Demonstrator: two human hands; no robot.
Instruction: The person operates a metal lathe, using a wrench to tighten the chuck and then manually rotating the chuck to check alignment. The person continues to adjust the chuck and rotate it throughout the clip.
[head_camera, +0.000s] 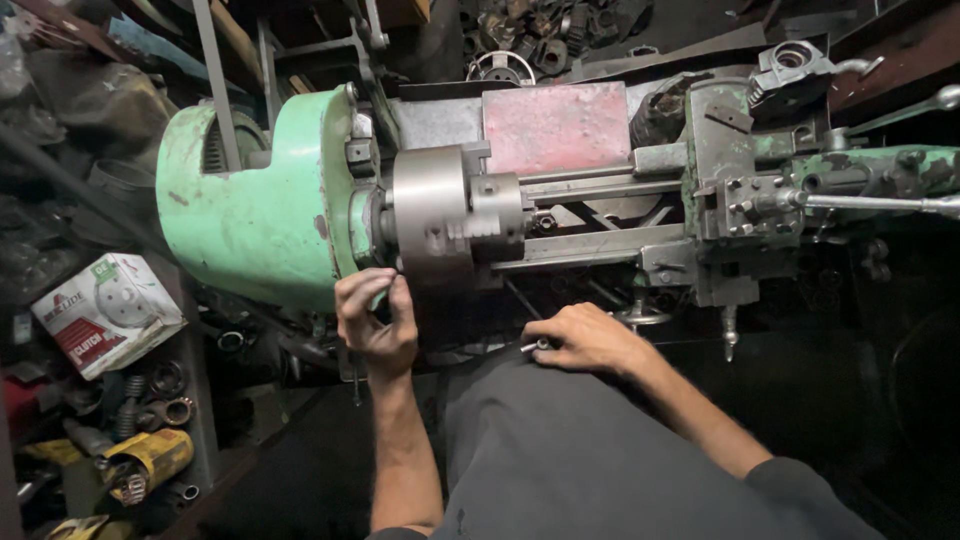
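head view: your left hand (372, 322) is sitting at centre frame, its fingers curled and touching the lower edge of the grey lathe chuck (445, 215); whether they are actually gripping it cannot be told. the chuck is standing just above that hand, mounted against the green headstock (250, 200) at left of centre. your right hand (585, 338) is resting palm down, just right of centre, fingers bent over a small metal part (533, 346) lying on the dark cloth (600, 450). the carriage (740, 200) is sitting at upper right, well apart from both hands. a white and red cardboard box (105, 312) is lying at the left edge.
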